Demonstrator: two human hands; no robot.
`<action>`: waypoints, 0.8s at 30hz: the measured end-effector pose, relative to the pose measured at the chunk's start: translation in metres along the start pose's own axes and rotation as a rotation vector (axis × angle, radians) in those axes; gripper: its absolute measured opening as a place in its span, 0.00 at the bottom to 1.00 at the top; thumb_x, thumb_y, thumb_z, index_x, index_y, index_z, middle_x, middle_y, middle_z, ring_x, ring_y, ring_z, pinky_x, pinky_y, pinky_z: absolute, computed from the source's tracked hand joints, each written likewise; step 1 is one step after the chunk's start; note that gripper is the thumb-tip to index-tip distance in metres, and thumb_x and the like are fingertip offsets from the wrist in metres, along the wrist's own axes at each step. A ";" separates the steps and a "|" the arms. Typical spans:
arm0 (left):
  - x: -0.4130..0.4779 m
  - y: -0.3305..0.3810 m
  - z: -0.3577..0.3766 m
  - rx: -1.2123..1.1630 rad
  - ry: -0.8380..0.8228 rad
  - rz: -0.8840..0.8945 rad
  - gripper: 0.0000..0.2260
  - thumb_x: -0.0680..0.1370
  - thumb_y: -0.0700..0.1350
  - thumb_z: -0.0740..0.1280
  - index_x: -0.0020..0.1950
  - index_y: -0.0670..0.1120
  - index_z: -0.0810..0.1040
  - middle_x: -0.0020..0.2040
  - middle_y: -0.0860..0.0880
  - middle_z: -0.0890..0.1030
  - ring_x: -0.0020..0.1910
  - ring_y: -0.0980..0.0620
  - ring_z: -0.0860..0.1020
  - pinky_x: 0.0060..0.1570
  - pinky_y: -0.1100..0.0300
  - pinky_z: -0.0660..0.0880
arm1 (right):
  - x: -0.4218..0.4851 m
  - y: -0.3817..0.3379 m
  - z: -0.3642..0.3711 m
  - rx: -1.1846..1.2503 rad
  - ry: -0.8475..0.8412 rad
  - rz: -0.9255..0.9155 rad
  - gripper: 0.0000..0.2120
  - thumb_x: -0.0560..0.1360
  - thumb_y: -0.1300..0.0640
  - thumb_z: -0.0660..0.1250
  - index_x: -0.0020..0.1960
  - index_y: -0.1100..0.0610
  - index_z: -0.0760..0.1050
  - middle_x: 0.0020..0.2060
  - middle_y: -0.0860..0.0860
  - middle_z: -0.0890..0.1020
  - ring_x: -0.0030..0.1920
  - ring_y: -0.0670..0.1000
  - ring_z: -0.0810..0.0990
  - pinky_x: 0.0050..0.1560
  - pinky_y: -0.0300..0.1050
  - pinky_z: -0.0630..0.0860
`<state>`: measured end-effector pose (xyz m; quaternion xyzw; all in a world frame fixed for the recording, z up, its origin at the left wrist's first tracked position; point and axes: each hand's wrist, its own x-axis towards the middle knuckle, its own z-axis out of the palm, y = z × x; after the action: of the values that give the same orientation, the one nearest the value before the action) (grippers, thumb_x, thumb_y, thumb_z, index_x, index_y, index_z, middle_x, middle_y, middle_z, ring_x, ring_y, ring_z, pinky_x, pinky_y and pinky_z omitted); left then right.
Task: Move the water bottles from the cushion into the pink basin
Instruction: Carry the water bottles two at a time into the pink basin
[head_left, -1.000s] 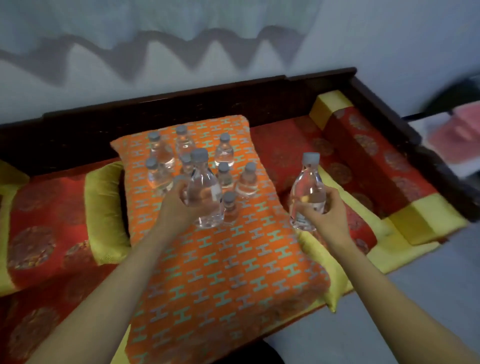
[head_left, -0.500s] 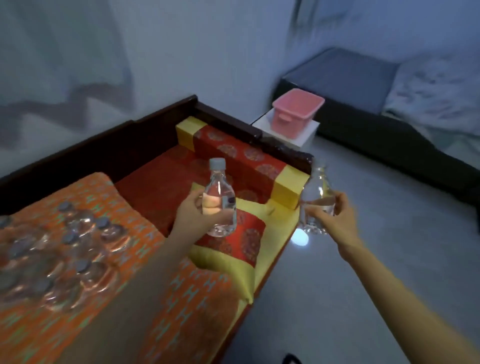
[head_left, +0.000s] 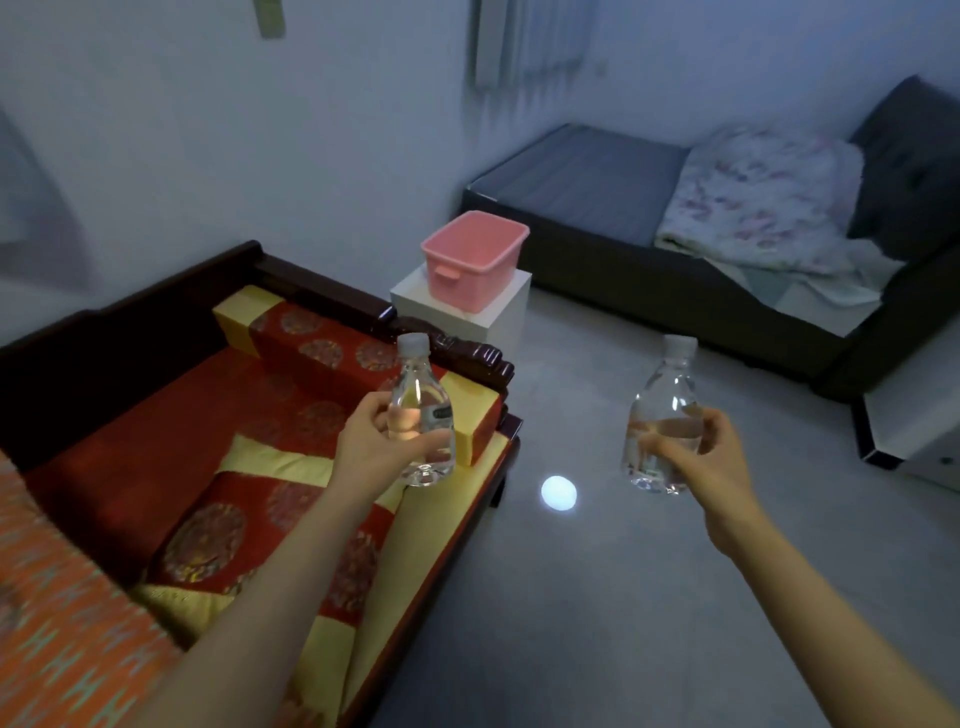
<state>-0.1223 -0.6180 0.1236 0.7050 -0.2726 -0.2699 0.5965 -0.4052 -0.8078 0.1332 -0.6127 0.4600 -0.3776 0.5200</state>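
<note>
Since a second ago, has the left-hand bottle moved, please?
Yes: the left hand carried the bottle off the orange cushion, toward the pink basin.

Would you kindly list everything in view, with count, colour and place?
left bottle: 1, clear, white cap, by the bench end
right bottle: 1, clear, white cap, over the floor
pink basin: 1, pink, on white stand
white stand: 1, white, beside bench
bench: 1, dark wood, red-yellow cushions, left
orange cushion: 1, orange, lower left
bed: 1, dark frame, grey mattress, right
blanket: 1, pale floral, on bed
left grip: 1, bare hand, holds left bottle
right grip: 1, bare hand, holds right bottle
</note>
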 end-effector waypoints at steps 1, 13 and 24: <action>0.006 0.004 0.014 0.014 -0.008 -0.002 0.25 0.59 0.46 0.82 0.52 0.49 0.76 0.45 0.50 0.85 0.44 0.52 0.84 0.43 0.57 0.81 | 0.010 -0.001 -0.011 0.006 0.004 0.005 0.23 0.64 0.61 0.78 0.51 0.44 0.71 0.46 0.47 0.82 0.44 0.48 0.82 0.37 0.41 0.75; 0.143 0.013 0.134 0.055 0.024 0.001 0.29 0.58 0.49 0.83 0.54 0.51 0.76 0.51 0.50 0.83 0.50 0.49 0.82 0.49 0.51 0.80 | 0.163 0.023 -0.039 -0.009 -0.020 0.061 0.25 0.62 0.61 0.78 0.54 0.52 0.70 0.48 0.52 0.80 0.44 0.51 0.80 0.33 0.40 0.75; 0.324 0.024 0.235 0.027 0.092 -0.048 0.28 0.56 0.50 0.83 0.51 0.54 0.74 0.52 0.49 0.82 0.51 0.50 0.81 0.54 0.48 0.79 | 0.382 0.012 -0.046 -0.044 -0.077 0.110 0.30 0.63 0.60 0.79 0.60 0.52 0.68 0.52 0.50 0.78 0.49 0.49 0.79 0.36 0.38 0.74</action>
<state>-0.0606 -1.0135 0.0961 0.7310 -0.2317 -0.2475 0.5923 -0.3394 -1.1870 0.1234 -0.6119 0.4809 -0.3142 0.5437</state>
